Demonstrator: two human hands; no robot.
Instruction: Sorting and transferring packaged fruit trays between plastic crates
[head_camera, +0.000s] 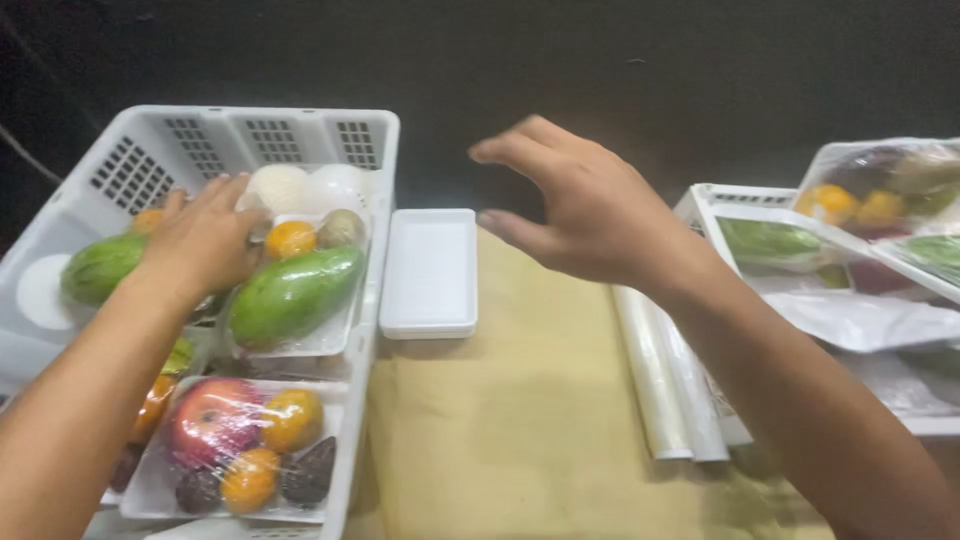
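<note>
Our left hand (205, 240) lies flat on a wrapped fruit tray (290, 300) inside the white crate (375, 150), grip open and holding nothing. We judge it best to curl fingers under the tray's rim and lift level. Its green mango (293, 295) runs lengthwise from lower left to upper right. Our right hand (590, 215) hovers spread above the empty white tray (430, 272) on the desk (520, 420).

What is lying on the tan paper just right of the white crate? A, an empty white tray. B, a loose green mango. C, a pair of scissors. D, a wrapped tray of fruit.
A: the white tray beside the crate holds nothing, and the right hand hovers open above and to its right, apart from it.
</note>
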